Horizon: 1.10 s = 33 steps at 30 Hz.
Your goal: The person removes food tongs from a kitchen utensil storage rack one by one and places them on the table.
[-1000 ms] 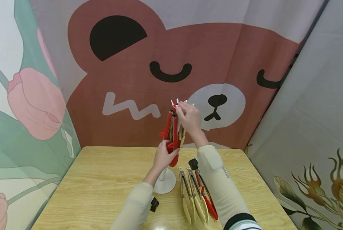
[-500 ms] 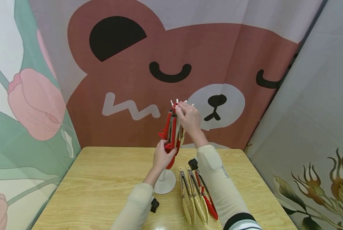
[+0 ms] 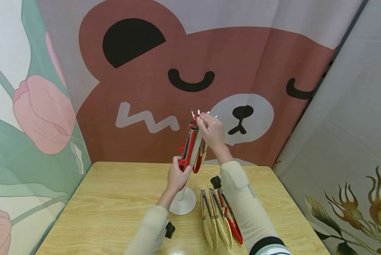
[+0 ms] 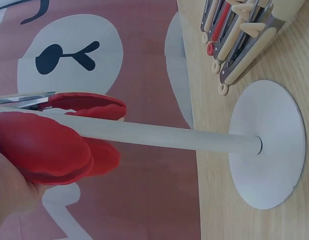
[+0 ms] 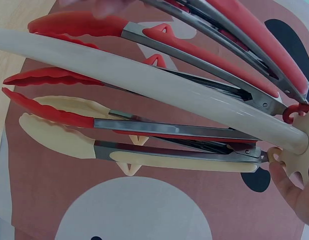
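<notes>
My left hand (image 3: 177,175) grips a pair of red-handled tongs (image 3: 190,147) low down. In the right wrist view, this pair of tongs (image 5: 254,42) runs beside the white pole (image 5: 159,90), its upper end by a red ring at the hook head. My right hand (image 3: 213,131) holds the top of the white utensil stand (image 3: 182,206), a finger by the cream hook head (image 5: 299,155). Other red tongs (image 5: 74,25) and cream tongs (image 5: 59,137) hang around the pole. Red tong heads (image 4: 39,145) lie close to my left hand.
On the wooden table (image 3: 120,198), right of the stand's round base, lie cream tongs (image 3: 209,223) and red tongs (image 3: 233,226). A bear-patterned curtain (image 3: 145,145) stands behind the table, and a grey curtain (image 3: 330,141) to the right.
My left hand has moved slightly down and left, swinging the lower part of the red tongs away from the others. My right hand stays at the stand's top.
</notes>
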Tool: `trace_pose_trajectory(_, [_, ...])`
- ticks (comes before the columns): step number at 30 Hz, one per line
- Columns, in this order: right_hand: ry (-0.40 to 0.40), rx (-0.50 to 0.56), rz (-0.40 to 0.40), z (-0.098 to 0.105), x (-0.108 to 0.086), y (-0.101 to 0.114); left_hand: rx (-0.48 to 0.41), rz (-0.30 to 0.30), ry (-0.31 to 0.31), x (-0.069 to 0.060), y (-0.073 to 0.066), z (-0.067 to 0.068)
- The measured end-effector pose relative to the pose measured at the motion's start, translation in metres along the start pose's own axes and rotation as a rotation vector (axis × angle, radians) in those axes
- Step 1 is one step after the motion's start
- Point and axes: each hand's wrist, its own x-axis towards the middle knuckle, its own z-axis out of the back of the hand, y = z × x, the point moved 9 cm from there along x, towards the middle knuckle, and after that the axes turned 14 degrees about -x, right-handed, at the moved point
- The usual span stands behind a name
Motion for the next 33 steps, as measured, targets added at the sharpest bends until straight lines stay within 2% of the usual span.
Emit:
trace_pose_trajectory(6, [0.008,-0.007,0.009,0.000,0.000,0.000,0.014,-0.027,-0.018,0.000,-0.001,0.004])
trace_pose_trajectory(12, [0.037,-0.021,0.037,0.000,0.001,0.000,-0.009,-0.054,-0.030,0.000,-0.004,0.007])
trace_pose_trajectory(21, [0.144,-0.051,0.038,-0.004,0.003,0.000,-0.009,-0.062,-0.035,0.001,-0.005,0.009])
trace_pose_trajectory(28, [0.107,-0.076,0.024,-0.002,0.002,0.002,0.012,-0.089,-0.036,0.001,-0.009,0.011])
trace_pose_trajectory(33, [0.071,-0.133,0.012,0.002,0.000,0.001,0.003,-0.073,-0.035,0.000,-0.008,0.011])
